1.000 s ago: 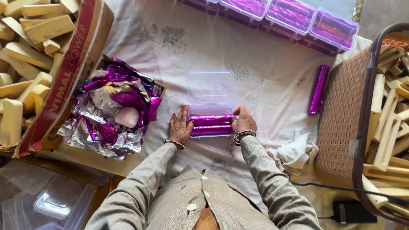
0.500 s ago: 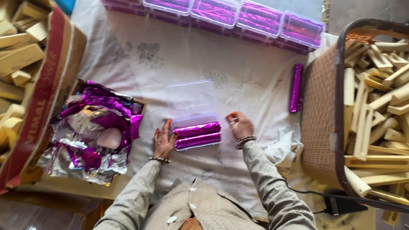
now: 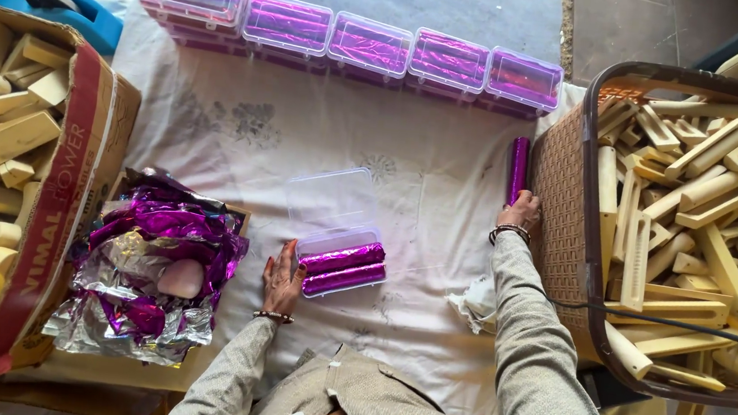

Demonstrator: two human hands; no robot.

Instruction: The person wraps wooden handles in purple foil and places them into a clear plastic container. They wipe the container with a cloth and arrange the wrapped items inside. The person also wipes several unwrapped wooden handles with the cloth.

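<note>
Grey-beige patterned long sleeves; beaded bangles on both wrists

You get soft, even daylight with faint shadows only. Glare sits on the crumpled purple foil [image 3: 151, 268] and the lids of the clear plastic boxes [image 3: 353, 42]. Focus is sharp at centre; the basket [image 3: 581, 210] bows slightly from wide-angle distortion near the edge.

Head camera looks straight down, fairly near.

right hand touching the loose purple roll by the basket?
Touching. Head view shows the right hand with fingers on the lower end of the purple roll, no gap visible.
</note>
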